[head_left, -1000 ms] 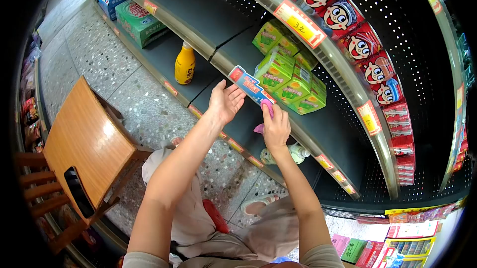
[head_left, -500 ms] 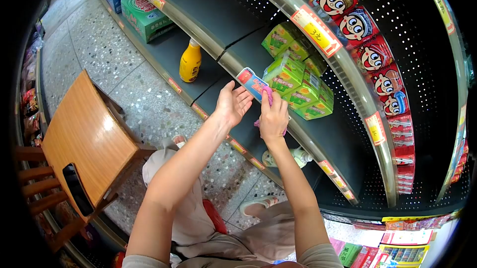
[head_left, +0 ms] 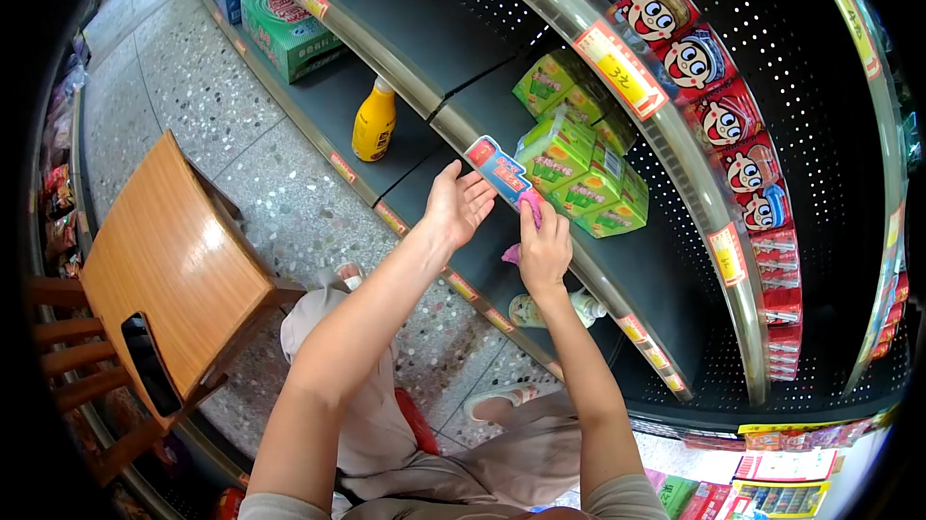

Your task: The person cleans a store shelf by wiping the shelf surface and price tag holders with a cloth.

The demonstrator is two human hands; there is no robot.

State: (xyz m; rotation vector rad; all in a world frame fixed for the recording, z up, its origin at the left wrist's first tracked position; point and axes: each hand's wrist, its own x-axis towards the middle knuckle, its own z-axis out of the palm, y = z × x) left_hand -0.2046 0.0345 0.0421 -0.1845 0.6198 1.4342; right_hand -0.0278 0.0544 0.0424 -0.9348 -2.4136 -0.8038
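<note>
Plainly crumpled pink cloth in the right fingers, left fingers apart near a blue-red label.

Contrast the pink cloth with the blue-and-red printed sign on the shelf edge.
The pink cloth is bunched up, while the blue-and-red printed sign lies flat. The cloth looks plain pink; the sign carries lettering. The cloth is gripped in the person's bare right hand, whereas the sign sits along the long, shiny shelf edge. Both are at that same edge.
</note>
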